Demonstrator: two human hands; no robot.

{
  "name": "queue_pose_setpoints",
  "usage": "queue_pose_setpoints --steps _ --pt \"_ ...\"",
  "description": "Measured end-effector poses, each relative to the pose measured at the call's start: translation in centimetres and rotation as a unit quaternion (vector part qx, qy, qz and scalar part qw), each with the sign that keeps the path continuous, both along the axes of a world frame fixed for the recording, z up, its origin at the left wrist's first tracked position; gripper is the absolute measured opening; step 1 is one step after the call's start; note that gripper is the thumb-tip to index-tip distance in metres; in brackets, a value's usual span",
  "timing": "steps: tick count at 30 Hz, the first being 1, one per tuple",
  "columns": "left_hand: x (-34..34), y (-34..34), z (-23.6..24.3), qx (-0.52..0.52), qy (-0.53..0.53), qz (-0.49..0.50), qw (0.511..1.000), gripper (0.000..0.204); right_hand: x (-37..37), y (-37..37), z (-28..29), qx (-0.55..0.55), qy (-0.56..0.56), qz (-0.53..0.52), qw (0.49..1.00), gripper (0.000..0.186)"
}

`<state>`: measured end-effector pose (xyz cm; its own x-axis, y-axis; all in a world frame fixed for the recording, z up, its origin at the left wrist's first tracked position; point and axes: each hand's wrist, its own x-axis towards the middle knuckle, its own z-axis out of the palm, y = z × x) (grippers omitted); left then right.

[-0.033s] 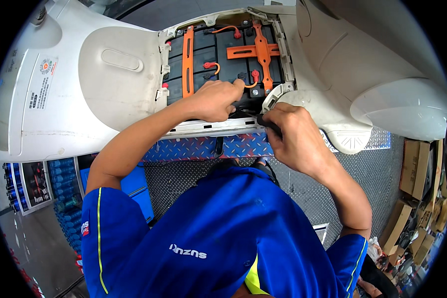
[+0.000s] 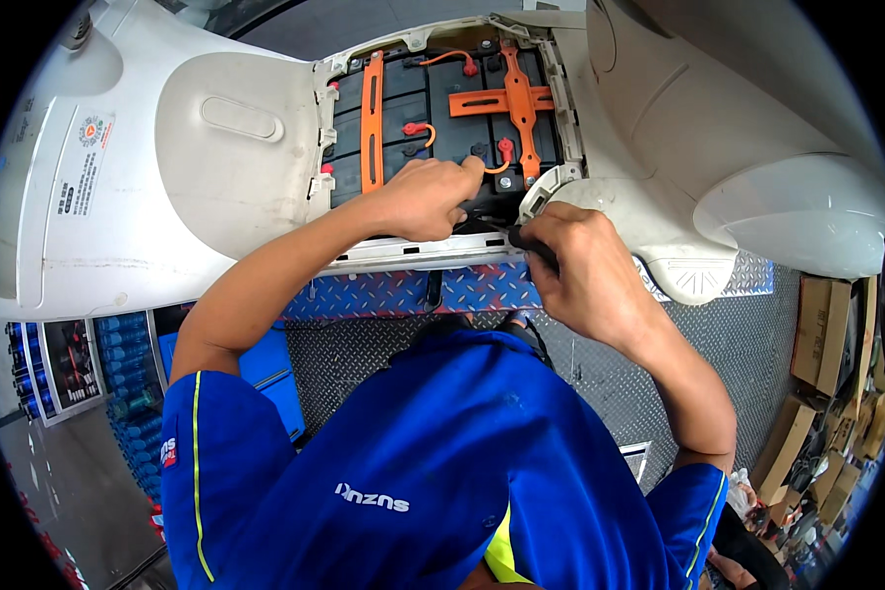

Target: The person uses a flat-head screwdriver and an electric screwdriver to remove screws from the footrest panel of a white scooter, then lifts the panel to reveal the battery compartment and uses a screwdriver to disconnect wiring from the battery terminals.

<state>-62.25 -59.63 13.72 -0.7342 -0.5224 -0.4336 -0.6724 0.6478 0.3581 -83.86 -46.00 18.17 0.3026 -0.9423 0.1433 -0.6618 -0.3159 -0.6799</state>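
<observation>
Checker-plate workshop floor, left hand [image 2: 425, 200] curled, fingertip on black batteries [image 2: 433, 118], right hand [image 2: 582, 267] gripping dark tool [image 2: 533, 246]

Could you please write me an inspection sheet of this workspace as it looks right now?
Surface: white scooter body with its floor compartment open, standing on a blue and grey checker-plate platform.
Job's things: black batteries in the compartment, held under orange brackets.
Clutter: cardboard boxes stacked at the right edge.
Hands: left hand rests on the batteries, index finger at a terminal; right hand is closed on a dark tool at the compartment's edge.
Cables: orange leads with red terminal caps between the batteries.
Surroundings: blue bottles on a rack at lower left; grey floor.
</observation>
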Motion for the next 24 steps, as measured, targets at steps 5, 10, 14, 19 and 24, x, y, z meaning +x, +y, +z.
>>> queue_pose_setpoints --steps 5,10,14,19,24 --pt "0.02 -0.11 0.01 0.006 0.007 0.000 1.000 0.034 -0.02 0.02 0.06 0.011 -0.004 -0.003 1.000 0.011" --pt "0.13 -0.11 -0.06 0.003 0.012 -0.001 1.000 0.034 -0.38 -0.04 -0.23 -0.008 -0.013 -0.012 1.000 0.012" --pt "0.11 -0.04 0.06 0.007 0.011 0.009 1.000 0.033 -0.52 0.20 -0.17 -0.035 0.046 0.002 0.998 0.016" --pt "0.27 0.19 0.15 -0.010 0.043 -0.003 0.999 0.033 0.07 0.48 0.48 -0.087 0.143 0.026 0.986 0.026" --pt "0.03 0.24 0.37 -0.006 0.037 0.013 0.999 0.034 0.05 -0.19 0.41 -0.093 0.220 0.024 0.971 0.028"
